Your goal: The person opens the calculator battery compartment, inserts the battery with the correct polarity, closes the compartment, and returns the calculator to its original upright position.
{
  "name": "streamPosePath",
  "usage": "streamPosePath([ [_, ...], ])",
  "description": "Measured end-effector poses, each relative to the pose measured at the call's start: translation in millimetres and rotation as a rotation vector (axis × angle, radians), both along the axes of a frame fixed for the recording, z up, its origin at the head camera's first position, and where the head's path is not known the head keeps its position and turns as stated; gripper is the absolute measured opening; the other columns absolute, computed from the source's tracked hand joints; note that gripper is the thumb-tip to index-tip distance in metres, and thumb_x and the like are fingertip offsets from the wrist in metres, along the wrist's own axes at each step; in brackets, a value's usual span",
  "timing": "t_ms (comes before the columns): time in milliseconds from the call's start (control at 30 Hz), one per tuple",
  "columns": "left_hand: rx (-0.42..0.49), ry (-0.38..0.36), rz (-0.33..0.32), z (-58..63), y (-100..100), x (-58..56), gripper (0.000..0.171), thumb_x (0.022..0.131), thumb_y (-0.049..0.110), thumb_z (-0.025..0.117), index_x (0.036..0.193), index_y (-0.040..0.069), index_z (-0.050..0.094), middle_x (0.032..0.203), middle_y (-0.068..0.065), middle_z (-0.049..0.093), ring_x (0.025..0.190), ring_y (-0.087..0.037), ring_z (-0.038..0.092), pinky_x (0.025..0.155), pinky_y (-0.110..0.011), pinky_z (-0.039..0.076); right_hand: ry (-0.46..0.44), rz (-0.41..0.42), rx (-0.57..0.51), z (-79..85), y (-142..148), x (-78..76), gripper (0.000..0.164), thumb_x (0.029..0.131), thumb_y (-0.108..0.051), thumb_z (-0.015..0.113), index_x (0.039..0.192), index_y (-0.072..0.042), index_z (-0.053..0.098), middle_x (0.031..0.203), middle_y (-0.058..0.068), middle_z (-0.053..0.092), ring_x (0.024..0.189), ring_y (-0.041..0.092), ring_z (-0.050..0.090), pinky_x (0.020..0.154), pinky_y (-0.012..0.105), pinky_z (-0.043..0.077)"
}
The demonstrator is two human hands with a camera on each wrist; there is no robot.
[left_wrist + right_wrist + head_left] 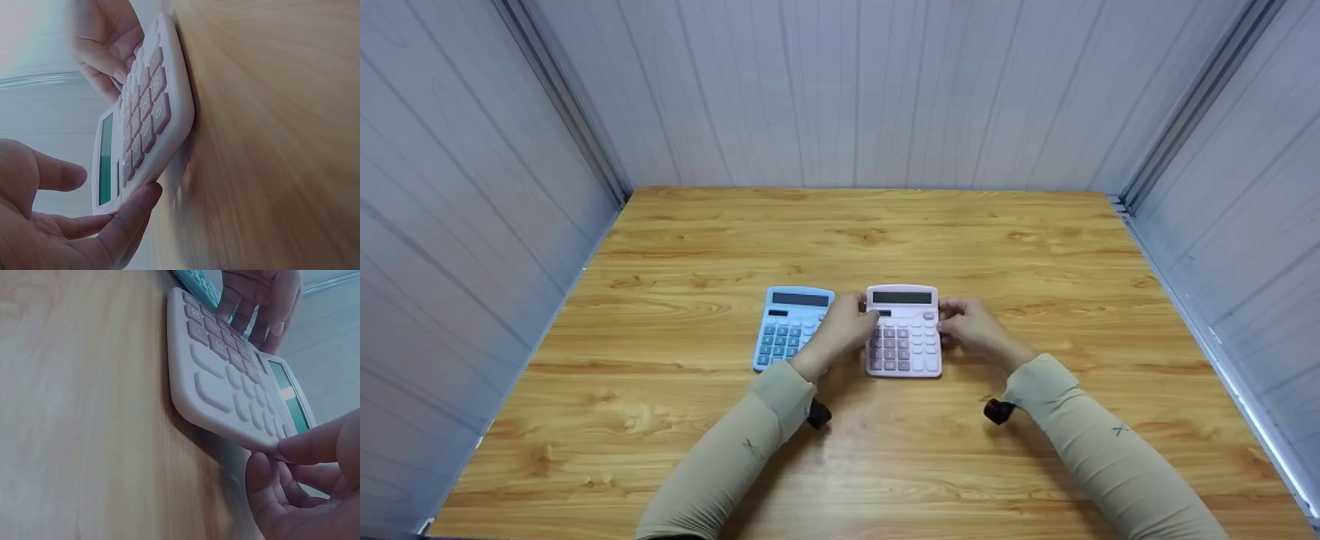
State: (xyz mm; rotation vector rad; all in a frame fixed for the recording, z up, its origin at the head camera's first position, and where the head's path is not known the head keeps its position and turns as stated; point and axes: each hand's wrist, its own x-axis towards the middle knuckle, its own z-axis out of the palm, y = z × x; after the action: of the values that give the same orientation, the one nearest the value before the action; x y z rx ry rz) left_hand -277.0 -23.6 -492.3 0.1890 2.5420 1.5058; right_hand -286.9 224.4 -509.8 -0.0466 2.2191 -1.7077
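A pink calculator lies face up near the middle of the table. At its left edge is my left hand; the fingers touch the side, and the thumb stands apart over the upper part. My right hand pinches the right edge between thumb and fingers, near the display end. Just left of the pink one, a blue calculator lies face up, partly hidden behind my left hand and wrist.
The wood-grain table is bounded by a white panel wall at the back and by panels at both sides. Black wrist-worn pieces hang by both cuffs, close above the table.
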Motion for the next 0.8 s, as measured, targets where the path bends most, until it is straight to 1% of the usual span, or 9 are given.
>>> streamPosePath([
  [100, -0.023, 0.009, -0.013, 0.6, -1.5, -0.5, 0.038, 0.104, 0.013, 0.057, 0.135, -0.008, 0.067, 0.122, -0.020, 0.075, 0.112, -0.025, 0.069, 0.105, -0.042, 0.060, 0.002, -0.001, 0.024, 0.3, -1.4, -1.8, 0.048, 0.095, 0.014, 0.055, 0.143, 0.019, 0.054, 0.098, 0.005, 0.056, 0.082, 0.012, 0.059, 0.067, 0.021, 0.056],
  [167, -0.037, -0.006, -0.014, 0.6, -2.3, -0.6, 0.038, 0.105, 0.015, 0.058, 0.135, -0.007, 0.067, 0.121, -0.018, 0.075, 0.107, -0.024, 0.067, 0.100, -0.040, 0.060, -0.005, -0.004, 0.034, 0.4, -2.3, -2.7, 0.049, 0.096, 0.014, 0.056, 0.144, 0.019, 0.054, 0.099, 0.006, 0.057, 0.083, 0.012, 0.060, 0.067, 0.021, 0.057],
  [233, -0.040, -0.021, -0.019, 0.4, -3.3, -1.0, 0.036, 0.106, 0.016, 0.058, 0.133, -0.006, 0.068, 0.117, -0.017, 0.074, 0.101, -0.024, 0.066, 0.092, -0.038, 0.059, -0.005, -0.004, 0.049, 0.3, -3.1, -3.5, 0.050, 0.096, 0.014, 0.056, 0.145, 0.019, 0.054, 0.100, 0.007, 0.058, 0.083, 0.013, 0.061, 0.067, 0.021, 0.058],
  [333, -0.034, -0.041, -0.027, -0.2, -4.3, -1.6, 0.034, 0.106, 0.016, 0.058, 0.130, -0.006, 0.069, 0.109, -0.015, 0.072, 0.093, -0.023, 0.064, 0.080, -0.033, 0.055, -0.009, -0.012, 0.074, -0.5, -4.1, -5.4, 0.049, 0.096, 0.013, 0.057, 0.145, 0.017, 0.055, 0.101, 0.007, 0.059, 0.085, 0.013, 0.062, 0.069, 0.021, 0.059],
  [400, -0.043, -0.044, -0.027, -1.0, -4.8, -3.0, 0.032, 0.105, 0.016, 0.059, 0.124, -0.005, 0.071, 0.103, -0.012, 0.071, 0.089, -0.022, 0.063, 0.075, -0.031, 0.053, -0.008, -0.016, 0.097, -1.1, -4.2, -6.4, 0.048, 0.097, 0.013, 0.058, 0.145, 0.015, 0.057, 0.102, 0.007, 0.060, 0.086, 0.013, 0.062, 0.070, 0.021, 0.060],
  [533, -0.048, -0.054, -0.024, -1.6, -5.2, -3.2, 0.028, 0.104, 0.016, 0.060, 0.117, -0.005, 0.072, 0.091, -0.007, 0.065, 0.080, -0.019, 0.060, 0.067, -0.027, 0.050, -0.017, -0.017, 0.144, -3.0, -3.6, -8.1, 0.047, 0.098, 0.011, 0.058, 0.145, 0.012, 0.059, 0.105, 0.008, 0.060, 0.090, 0.015, 0.064, 0.072, 0.021, 0.061],
  [600, -0.041, -0.067, -0.021, -2.3, -5.1, -3.0, 0.027, 0.104, 0.016, 0.060, 0.117, -0.005, 0.072, 0.087, -0.005, 0.062, 0.077, -0.017, 0.059, 0.065, -0.026, 0.048, -0.021, -0.018, 0.158, -3.7, -3.1, -8.3, 0.047, 0.098, 0.010, 0.058, 0.145, 0.010, 0.060, 0.106, 0.008, 0.060, 0.091, 0.016, 0.064, 0.073, 0.021, 0.061],
  [700, -0.031, -0.083, -0.020, -2.2, -4.9, -2.2, 0.028, 0.105, 0.017, 0.060, 0.119, -0.005, 0.071, 0.085, -0.004, 0.060, 0.074, -0.016, 0.057, 0.063, -0.026, 0.048, -0.015, -0.016, 0.157, -4.2, -3.0, -8.2, 0.046, 0.099, 0.010, 0.058, 0.145, 0.010, 0.060, 0.106, 0.010, 0.061, 0.091, 0.016, 0.064, 0.073, 0.021, 0.061],
  [800, -0.036, -0.105, -0.009, -0.5, -4.9, -1.9, 0.031, 0.106, 0.019, 0.060, 0.123, -0.005, 0.069, 0.092, -0.009, 0.064, 0.080, -0.019, 0.060, 0.070, -0.030, 0.053, -0.001, -0.018, 0.144, -4.0, -3.6, -7.7, 0.046, 0.098, 0.010, 0.059, 0.144, 0.011, 0.060, 0.105, 0.010, 0.061, 0.090, 0.015, 0.065, 0.072, 0.021, 0.061],
])
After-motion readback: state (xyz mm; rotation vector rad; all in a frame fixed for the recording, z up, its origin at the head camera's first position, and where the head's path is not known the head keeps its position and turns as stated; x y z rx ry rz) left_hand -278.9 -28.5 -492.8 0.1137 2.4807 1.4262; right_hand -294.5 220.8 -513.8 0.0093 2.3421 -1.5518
